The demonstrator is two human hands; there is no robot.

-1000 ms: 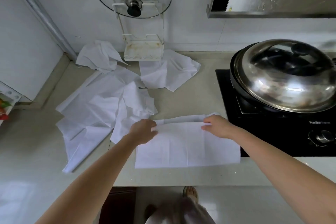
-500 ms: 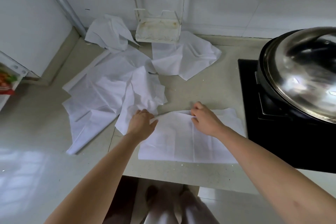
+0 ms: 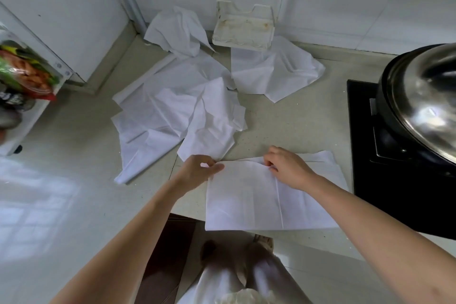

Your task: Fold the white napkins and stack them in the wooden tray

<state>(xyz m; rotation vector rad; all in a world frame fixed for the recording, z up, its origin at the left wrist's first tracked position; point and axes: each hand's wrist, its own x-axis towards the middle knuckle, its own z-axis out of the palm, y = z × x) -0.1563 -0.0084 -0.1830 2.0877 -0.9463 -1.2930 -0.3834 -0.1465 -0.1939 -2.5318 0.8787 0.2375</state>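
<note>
A folded white napkin [image 3: 249,202] lies flat near the counter's front edge, its near edge hanging just past it. My left hand [image 3: 197,171] pinches its far left corner between thumb and fingers. My right hand [image 3: 287,166] pinches the far edge near the middle, fingers curled. Several loose, crumpled white napkins [image 3: 177,116] lie in a heap to the left and behind. Another crumpled napkin [image 3: 274,74] lies at the back by the wall. No wooden tray shows in this view.
A black stove [image 3: 362,155] with a steel-lidded wok [image 3: 424,96] stands at the right. A white lid rack [image 3: 244,32] hangs on the back wall. A shelf with a colourful packet [image 3: 27,74] is at the left. The counter edge [image 3: 296,236] runs just below the napkin.
My right hand has slid left along the napkin's far edge, from its right end to the middle. The left hand keeps its hold on the left corner. The camera has tilted down and left.
</note>
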